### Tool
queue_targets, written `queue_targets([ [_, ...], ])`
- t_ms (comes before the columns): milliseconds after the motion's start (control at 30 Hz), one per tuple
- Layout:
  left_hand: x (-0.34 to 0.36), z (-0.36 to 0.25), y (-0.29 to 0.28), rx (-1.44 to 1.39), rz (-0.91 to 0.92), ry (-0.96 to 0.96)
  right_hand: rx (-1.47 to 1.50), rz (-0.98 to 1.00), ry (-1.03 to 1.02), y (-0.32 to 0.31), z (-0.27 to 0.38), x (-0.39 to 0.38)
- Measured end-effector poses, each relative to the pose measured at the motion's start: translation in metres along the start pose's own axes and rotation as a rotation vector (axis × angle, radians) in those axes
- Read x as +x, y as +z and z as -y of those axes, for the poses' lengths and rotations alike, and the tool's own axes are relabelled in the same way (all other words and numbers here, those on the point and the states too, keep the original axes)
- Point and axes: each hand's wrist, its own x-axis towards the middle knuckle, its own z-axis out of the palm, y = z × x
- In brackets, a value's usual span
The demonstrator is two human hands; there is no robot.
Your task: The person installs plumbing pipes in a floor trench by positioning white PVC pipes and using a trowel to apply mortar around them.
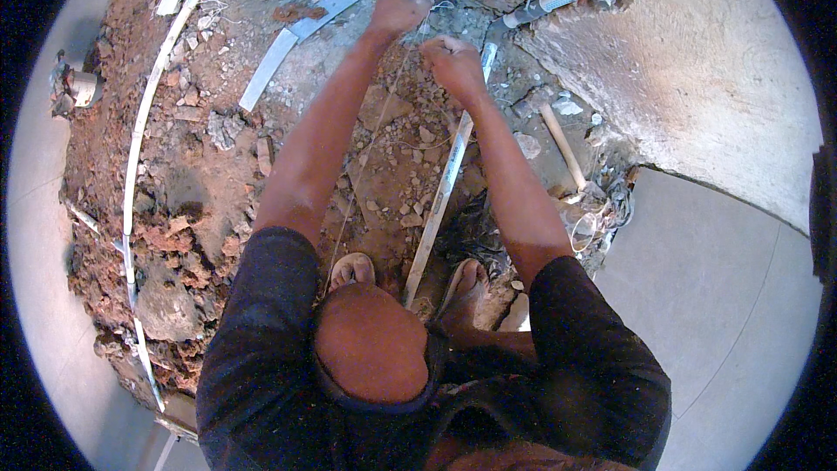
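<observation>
Both my arms reach forward over broken, rubble-strewn ground. My left hand [404,10] is closed, with a thin white string [443,6] showing at its fingers. Just nearer and to the right, my right hand [451,61] is closed in a pinch on the string, its fingertips partly hidden. A taut-looking line runs back from between the hands toward my left foot. Beneath my right wrist lies a long, pale, flat straightedge [445,183], which extends back between my feet. To the right of that forearm rests a hammer [564,146] with a wooden handle.
A long white pipe [132,174] curves along the left. Two flat grey strips [268,70] lie left of my left forearm. From the right wall juts a pipe with a fitting [558,2]. A pipe stub [85,89] stands at far left. Grey tile floor [697,270] borders the right.
</observation>
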Motion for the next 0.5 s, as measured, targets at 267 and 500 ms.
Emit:
queue_targets([
  [267,0.001,0.008,-0.008,0.248,0.314,0.127,0.195,0.036,0.106,0.007,-0.003,-0.003],
  [500,-0.015,0.026,-0.009,-0.049,0.237,0.119,0.140,-0.054,0.120,-0.006,0.001,0.000],
])
